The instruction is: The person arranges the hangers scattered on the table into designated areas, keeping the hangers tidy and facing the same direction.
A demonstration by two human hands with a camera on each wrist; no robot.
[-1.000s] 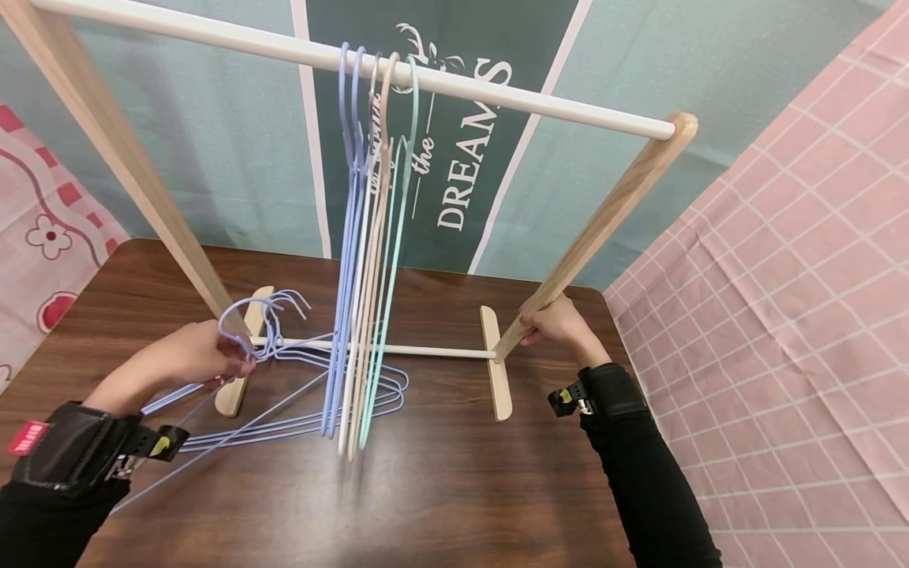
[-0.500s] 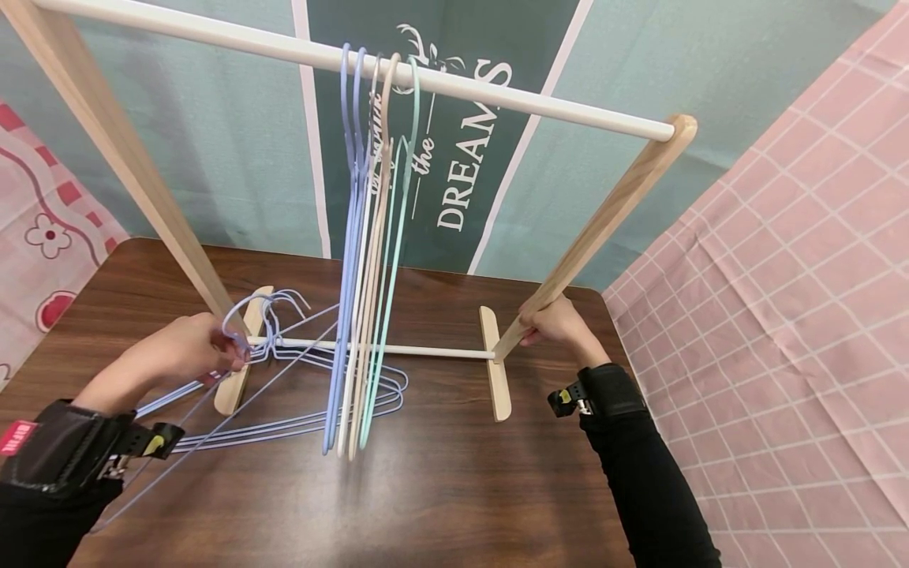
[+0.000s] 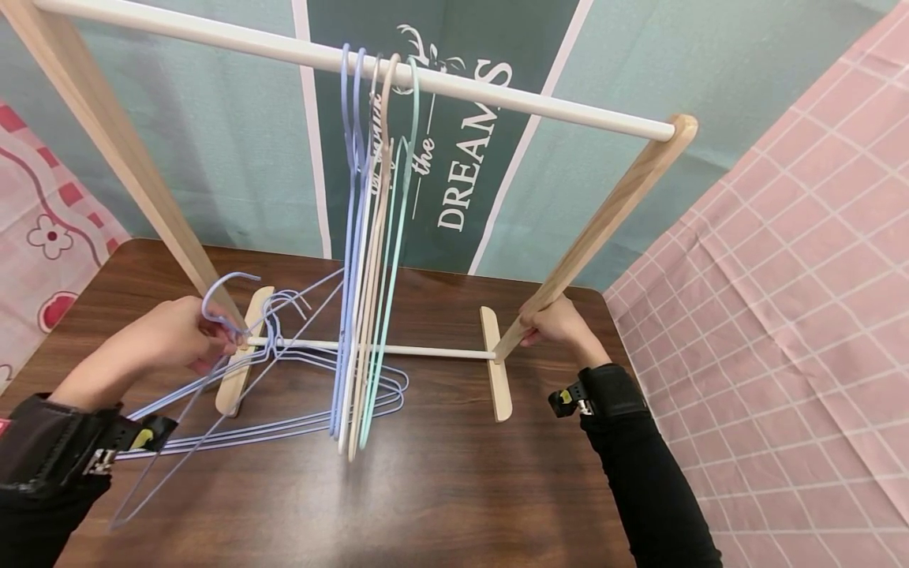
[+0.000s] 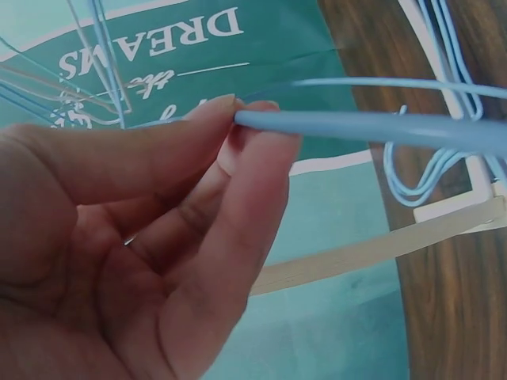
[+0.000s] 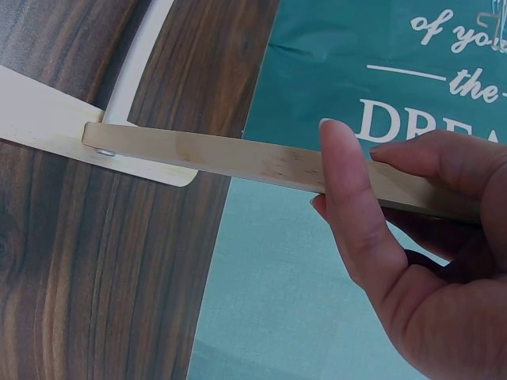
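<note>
My left hand [image 3: 177, 338] pinches a periwinkle-blue hanger [image 4: 380, 131] between thumb and fingers, just below its hook. The hanger is tilted, its hook up and one corner pointing down toward the front left. Several similar blue hangers [image 3: 272, 327] lie stacked on the table beneath it, across the rack's lower bar. On the right, my right hand [image 3: 557, 323] grips the rack's wooden post [image 3: 611, 213] low down; the right wrist view shows fingers around this post. Blue, white, beige and mint hangers [image 3: 384, 118] hang together from the white top rail [image 3: 533, 102].
The rack's left post [image 3: 135, 170] rises beside my left hand. Its right foot [image 3: 500, 390] rests on the dark wooden table [image 3: 426, 489]. A green printed cloth [image 3: 454, 31] covers the back, and a pink checked cloth [image 3: 802, 315] the right side.
My left hand has moved slightly up and left, raising the pinched hanger; its hook now stands apart from the stacked hooks. My right hand stays on the post.
</note>
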